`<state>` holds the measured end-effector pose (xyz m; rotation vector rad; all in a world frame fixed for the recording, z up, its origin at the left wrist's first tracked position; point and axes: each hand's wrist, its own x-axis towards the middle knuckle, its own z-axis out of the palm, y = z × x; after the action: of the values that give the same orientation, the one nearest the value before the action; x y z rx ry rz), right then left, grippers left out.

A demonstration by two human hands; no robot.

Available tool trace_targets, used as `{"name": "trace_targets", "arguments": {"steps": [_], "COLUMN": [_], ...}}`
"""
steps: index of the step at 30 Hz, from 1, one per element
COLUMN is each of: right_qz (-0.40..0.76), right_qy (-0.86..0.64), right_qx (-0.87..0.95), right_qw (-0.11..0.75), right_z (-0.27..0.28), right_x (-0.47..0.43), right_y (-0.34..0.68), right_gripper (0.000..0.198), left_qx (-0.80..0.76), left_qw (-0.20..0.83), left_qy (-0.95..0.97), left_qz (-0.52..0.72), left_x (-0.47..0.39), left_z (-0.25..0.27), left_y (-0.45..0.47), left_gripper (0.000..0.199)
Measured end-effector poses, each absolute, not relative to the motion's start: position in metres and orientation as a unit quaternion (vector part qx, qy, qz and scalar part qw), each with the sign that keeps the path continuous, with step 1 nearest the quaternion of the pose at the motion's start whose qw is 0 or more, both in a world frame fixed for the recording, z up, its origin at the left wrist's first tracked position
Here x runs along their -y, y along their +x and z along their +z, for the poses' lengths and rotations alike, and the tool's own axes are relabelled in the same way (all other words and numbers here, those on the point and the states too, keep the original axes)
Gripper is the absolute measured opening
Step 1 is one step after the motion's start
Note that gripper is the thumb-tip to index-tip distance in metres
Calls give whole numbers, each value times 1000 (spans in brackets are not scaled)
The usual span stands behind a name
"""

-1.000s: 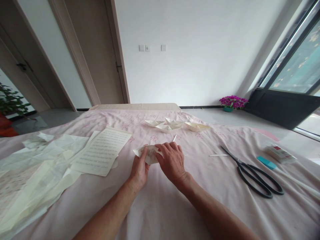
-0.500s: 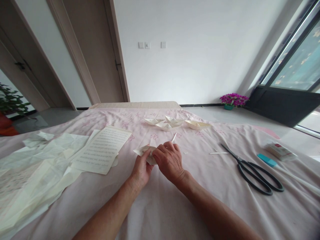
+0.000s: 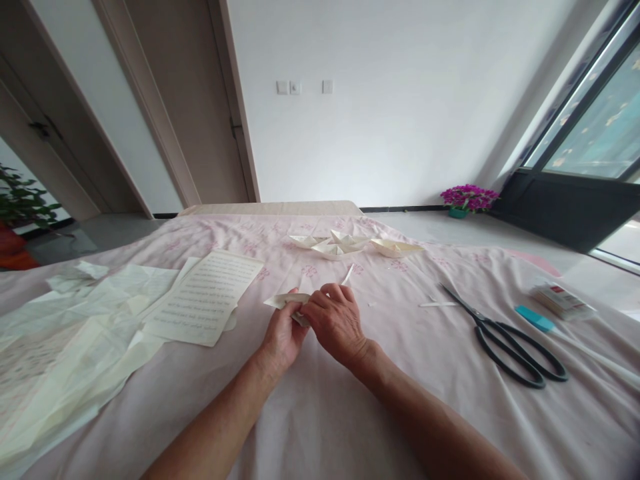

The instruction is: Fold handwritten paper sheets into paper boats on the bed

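Note:
Between my two hands is a folded piece of cream paper (image 3: 278,301), its pointed end sticking out to the left. My left hand (image 3: 284,331) pinches it from below, thumb on top. From the right, my right hand (image 3: 334,320) is closed over the other end, its fingers covering much of the paper. Beyond the hands stand several folded paper boats (image 3: 338,249), with one yellowish boat (image 3: 396,249) at their right. A narrow paper strip (image 3: 349,274) lies just past my right fingers.
Handwritten sheets (image 3: 205,300) and crumpled papers (image 3: 95,333) cover the left of the pink cloth (image 3: 300,413). On the right lie black-handled scissors (image 3: 505,340), a paper strip (image 3: 439,305), a blue-and-white tool (image 3: 535,319) and a small box (image 3: 563,300).
The fingers of both hands have shifted slightly on the folded paper, and its visible end now looks narrower. My right hand sits a little further left. The other things have stayed put.

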<state>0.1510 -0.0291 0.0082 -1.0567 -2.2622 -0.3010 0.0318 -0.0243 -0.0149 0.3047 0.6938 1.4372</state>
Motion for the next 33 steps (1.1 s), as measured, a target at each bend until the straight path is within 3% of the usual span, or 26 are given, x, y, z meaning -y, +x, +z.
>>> {"name": "trace_targets", "arguments": {"steps": [12, 21, 33], "right_qz": [-93, -80, -91], "right_qy": [-392, -352, -372], "right_qx": [863, 867, 867], "right_qw": [303, 345, 318], "right_z": [7, 7, 4], "right_x": [27, 34, 30], "right_y": [154, 154, 155], "right_gripper": [9, 7, 17], "left_qx": [-300, -313, -300], "left_qw": [696, 701, 695], "left_qy": [80, 80, 122], "left_qz": [648, 636, 642], "left_x": [19, 18, 16], "left_z": [-12, -6, -15], "left_y": [28, 20, 21], "left_gripper": [31, 30, 50]}}
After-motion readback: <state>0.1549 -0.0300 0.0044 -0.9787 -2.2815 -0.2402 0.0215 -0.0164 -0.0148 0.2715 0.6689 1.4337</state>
